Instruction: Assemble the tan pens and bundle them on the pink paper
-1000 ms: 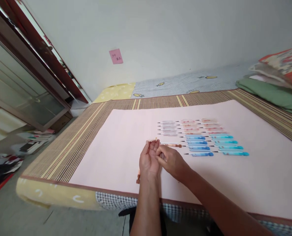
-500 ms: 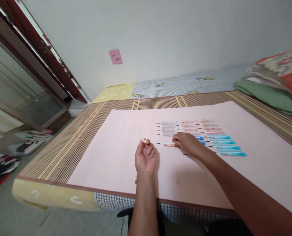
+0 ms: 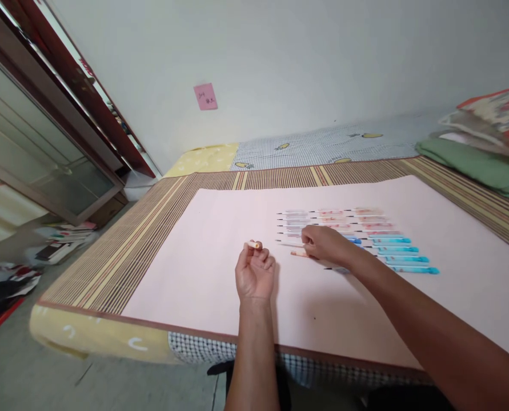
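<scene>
My left hand [image 3: 255,274] is turned palm up over the pink sheet [image 3: 185,274], fingers curled around a small cream-and-orange pen cap [image 3: 254,245]. A slim white pen refill [image 3: 288,244] with a dark tip is pinched in my right hand [image 3: 325,244], its tip pointing left. Just below those fingers lies an orange patterned pen barrel [image 3: 297,253], partly covered by the hand. Beyond, rows of pen parts lie side by side: greyish ones [image 3: 293,218], reddish ones [image 3: 329,214] and turquoise ones [image 3: 402,249]. Some blue parts are half hidden behind my right hand.
The sheet lies on a striped mat [image 3: 143,240] over a bed. Folded green cloth [image 3: 472,165] and a floral cushion [image 3: 498,114] are stacked at the right. A pink note [image 3: 205,96] sticks to the wall. A glass-panelled door [image 3: 44,137] stands at the left.
My right hand has shifted the white refill slightly away from me, so it slants and parts from the orange barrel. The left hand keeps the cap. The view has turned slightly left.
</scene>
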`<state>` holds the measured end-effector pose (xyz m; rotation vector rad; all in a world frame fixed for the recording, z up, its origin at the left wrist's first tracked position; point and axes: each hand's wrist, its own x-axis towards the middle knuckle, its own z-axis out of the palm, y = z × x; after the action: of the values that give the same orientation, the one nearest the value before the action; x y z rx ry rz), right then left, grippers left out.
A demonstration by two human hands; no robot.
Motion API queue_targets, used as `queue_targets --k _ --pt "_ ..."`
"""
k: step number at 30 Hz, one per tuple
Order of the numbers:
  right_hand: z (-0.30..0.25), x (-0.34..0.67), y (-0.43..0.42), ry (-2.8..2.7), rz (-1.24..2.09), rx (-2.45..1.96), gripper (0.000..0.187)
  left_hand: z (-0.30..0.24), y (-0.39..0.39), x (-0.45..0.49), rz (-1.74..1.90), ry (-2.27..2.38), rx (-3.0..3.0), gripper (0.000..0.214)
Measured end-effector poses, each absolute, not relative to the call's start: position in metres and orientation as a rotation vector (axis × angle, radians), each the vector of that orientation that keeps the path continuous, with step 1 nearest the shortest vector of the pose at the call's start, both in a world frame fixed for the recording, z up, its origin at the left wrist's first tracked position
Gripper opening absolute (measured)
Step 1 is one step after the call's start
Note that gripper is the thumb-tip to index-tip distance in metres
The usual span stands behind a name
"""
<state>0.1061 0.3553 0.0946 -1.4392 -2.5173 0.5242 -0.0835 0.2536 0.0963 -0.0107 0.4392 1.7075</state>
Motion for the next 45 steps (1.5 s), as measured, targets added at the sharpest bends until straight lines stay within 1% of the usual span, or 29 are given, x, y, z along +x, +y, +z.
queue_targets --k 1,3,6,8,11,20,27,34,45 --pt "0.100 0.108 0.347 -2.458 0.587 -1.417 0.010 0.096 0.254 -0.084 1.712 0.436 -0.021 0.019" --pt "0.109 0.113 0.326 -2.203 0.923 -1.301 0.007 0.096 0.254 -0.085 1.721 0.430 -0.033 0.020" --pt "0.113 0.117 0.290 -1.999 1.331 -1.165 0.015 0.095 0.254 -0.086 1.723 0.428 -0.043 0.021" --pt "0.111 0.118 0.272 -1.983 1.445 -1.159 0.016 0.095 0.253 -0.086 1.722 0.426 -0.055 0.022" --pt "0.106 0.117 0.261 -2.009 1.452 -1.161 0.015 0.094 0.253 -0.087 1.720 0.405 -0.063 0.021" --pt "0.094 0.116 0.264 -2.000 1.431 -1.160 0.014 0.091 0.254 -0.088 1.714 0.393 -0.025 0.016" --pt "0.090 0.118 0.264 -2.021 1.398 -1.164 0.013 0.091 0.254 -0.086 1.714 0.377 -0.042 0.023" --pt "0.097 0.117 0.263 -2.036 1.384 -1.159 0.013 0.093 0.253 -0.088 1.723 0.407 -0.024 0.023" --pt "0.089 0.116 0.262 -2.013 1.402 -1.136 0.014 0.096 0.253 -0.085 1.746 0.504 0.073 0.015"
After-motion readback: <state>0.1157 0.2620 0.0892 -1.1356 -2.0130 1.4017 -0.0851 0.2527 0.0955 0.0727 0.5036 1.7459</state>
